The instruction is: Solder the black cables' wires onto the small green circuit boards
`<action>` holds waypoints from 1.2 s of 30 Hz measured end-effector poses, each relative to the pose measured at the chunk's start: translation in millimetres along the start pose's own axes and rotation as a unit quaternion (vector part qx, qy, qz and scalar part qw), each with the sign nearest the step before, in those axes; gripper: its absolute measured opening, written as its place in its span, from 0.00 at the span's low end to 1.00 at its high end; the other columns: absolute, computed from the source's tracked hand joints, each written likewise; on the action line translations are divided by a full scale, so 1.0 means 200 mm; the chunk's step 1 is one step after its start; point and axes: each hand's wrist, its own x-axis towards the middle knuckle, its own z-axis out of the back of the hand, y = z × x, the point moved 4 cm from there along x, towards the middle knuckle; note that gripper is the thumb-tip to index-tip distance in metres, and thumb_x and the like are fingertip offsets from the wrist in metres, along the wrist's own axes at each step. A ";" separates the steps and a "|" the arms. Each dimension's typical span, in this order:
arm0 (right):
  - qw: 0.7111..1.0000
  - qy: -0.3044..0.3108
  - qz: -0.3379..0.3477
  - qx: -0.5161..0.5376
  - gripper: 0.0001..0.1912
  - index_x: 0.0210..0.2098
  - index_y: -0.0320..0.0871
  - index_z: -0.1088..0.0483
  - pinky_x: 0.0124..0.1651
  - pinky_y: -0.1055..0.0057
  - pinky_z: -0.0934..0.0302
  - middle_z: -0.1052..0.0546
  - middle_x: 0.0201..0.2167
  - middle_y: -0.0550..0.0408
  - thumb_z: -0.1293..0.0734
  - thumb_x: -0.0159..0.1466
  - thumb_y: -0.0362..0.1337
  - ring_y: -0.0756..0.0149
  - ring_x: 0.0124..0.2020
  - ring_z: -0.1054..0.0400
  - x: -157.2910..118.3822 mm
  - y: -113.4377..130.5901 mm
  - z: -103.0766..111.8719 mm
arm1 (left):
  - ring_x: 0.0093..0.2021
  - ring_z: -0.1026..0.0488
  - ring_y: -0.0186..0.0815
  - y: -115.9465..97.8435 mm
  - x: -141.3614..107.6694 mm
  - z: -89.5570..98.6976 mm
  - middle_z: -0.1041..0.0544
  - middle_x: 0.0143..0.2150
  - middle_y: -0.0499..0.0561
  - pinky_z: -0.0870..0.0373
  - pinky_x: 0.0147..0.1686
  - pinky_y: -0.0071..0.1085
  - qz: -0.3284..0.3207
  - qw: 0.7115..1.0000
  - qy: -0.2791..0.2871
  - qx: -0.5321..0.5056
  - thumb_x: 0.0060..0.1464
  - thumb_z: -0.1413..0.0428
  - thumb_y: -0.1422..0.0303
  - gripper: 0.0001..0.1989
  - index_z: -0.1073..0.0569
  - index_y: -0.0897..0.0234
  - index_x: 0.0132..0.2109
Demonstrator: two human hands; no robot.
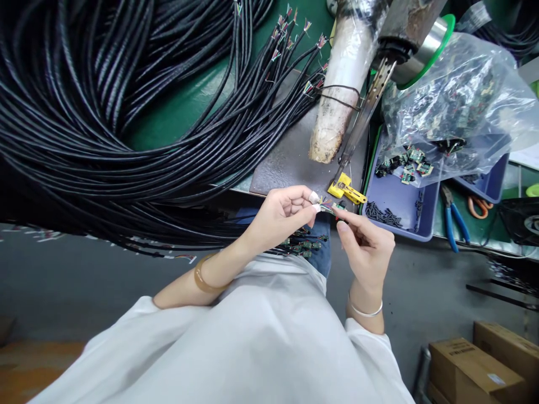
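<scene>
My left hand (286, 216) is closed in a pinch on thin coloured wires (325, 205), with white covers on its thumb and fingertip. Facing it, my right hand (366, 244) pinches a small green circuit board (340, 206) where the wires end; whether they are joined I cannot tell. Just beyond the fingers sits a yellow clip-like holder (343, 186), below the tip of a soldering iron (370, 106). Below my left wrist, several black cables with green boards (305, 247) on their ends lie across my lap.
Bundles of black cable (138, 151) cover the left of the bench. A white wrapped duct (339, 95) hangs beside a solder spool (429, 53). At right are a purple tray (425, 210) of small parts, a plastic bag (458, 95), blue-handled pliers (452, 221) and cardboard boxes (475, 370).
</scene>
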 end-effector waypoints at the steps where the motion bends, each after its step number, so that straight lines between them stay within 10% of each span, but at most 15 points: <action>1: 1.000 0.000 0.002 -0.002 0.11 0.47 0.52 0.20 0.22 0.75 0.49 0.26 0.24 0.64 0.31 0.66 0.36 0.78 0.18 0.42 0.00 0.00 0.00 | 0.18 0.37 0.21 0.00 0.00 0.00 0.26 0.23 0.43 0.37 0.21 0.18 0.000 1.000 -0.002 0.001 0.55 0.40 0.73 0.04 0.29 0.67 0.35; 27: 0.996 0.086 -0.023 0.031 0.14 0.46 0.50 0.20 0.23 0.74 0.51 0.40 0.16 0.65 0.38 0.72 0.42 0.76 0.17 0.47 0.03 0.00 0.01 | 0.21 0.36 0.24 0.03 -0.01 -0.05 0.29 0.21 0.44 0.39 0.21 0.20 0.054 0.995 0.075 0.022 0.49 0.37 0.70 0.06 0.25 0.70 0.31; 32: 0.980 -0.175 0.047 0.079 0.13 0.52 0.50 0.28 0.19 0.75 0.48 0.32 0.19 0.66 0.34 0.68 0.36 0.76 0.16 0.43 0.01 0.07 0.11 | 0.19 0.41 0.22 0.00 0.02 -0.04 0.35 0.18 0.41 0.45 0.19 0.19 0.061 0.997 0.042 0.003 0.51 0.37 0.67 0.08 0.25 0.69 0.31; 36: 0.965 -0.249 0.076 0.027 0.13 0.51 0.49 0.31 0.22 0.74 0.34 0.18 0.32 0.61 0.34 0.68 0.31 0.73 0.20 0.28 -0.04 0.11 0.10 | 0.17 0.43 0.21 -0.02 0.04 -0.02 0.31 0.19 0.42 0.47 0.16 0.19 0.035 0.999 0.000 0.008 0.51 0.39 0.69 0.06 0.27 0.67 0.31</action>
